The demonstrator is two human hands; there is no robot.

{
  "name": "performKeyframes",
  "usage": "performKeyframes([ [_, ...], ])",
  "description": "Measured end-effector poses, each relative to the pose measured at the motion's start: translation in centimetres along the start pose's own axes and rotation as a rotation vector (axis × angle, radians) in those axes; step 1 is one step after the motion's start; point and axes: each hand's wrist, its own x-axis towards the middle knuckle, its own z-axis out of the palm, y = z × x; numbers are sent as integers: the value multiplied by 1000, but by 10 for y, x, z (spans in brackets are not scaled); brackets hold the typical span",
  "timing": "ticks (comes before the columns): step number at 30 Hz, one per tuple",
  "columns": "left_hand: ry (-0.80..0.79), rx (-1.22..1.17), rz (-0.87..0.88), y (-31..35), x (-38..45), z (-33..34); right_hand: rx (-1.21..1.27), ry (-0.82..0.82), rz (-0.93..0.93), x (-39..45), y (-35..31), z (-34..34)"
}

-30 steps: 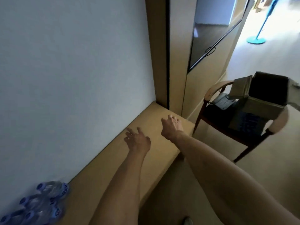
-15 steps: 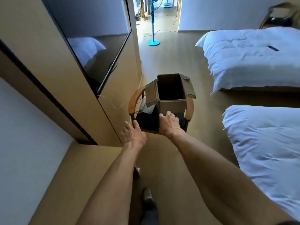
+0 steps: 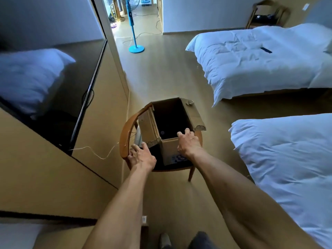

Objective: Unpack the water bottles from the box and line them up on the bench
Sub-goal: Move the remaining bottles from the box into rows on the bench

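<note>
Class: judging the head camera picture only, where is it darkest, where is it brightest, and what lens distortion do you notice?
Head view: the open box interior is deep shadow, its contents barely visible; the doorway by the blue fan is brightest; wide-angle bending curves the wall edges and stretches both forearms.

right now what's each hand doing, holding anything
Left hand: open, holding nothing, beside the box.
Right hand: fingers curled over the box's near rim, gripping it.

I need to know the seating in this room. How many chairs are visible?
2. One chair stands near the person and carries the open box. The second chair is against the far wall, behind the bed.
</note>
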Motion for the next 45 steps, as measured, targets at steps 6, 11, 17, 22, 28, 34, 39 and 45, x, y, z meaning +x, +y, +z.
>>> performKeyframes([
  [6,1,41,47,50,82,0,86,-35,23,87,25,0],
  [11,2,80,88,101,157,12,157,-179,60,183,54,24],
  [17,-87,13,-32,125,244,33,190,-334,2,281,64,67],
  [22,-208,60,-70,120,274,58,100,-471,-12,307,62,117],
  [28,-169,91,-87,122,312,63,36,-530,-20,335,43,152],
  [34,-280,192,-96,117,318,71,12,-589,1,345,39,173],
  [39,-314,294,-96,122,319,68,-9,-623,18,342,36,184],
  [45,-314,348,-67,119,318,66,-2,-616,6,337,23,189],
])
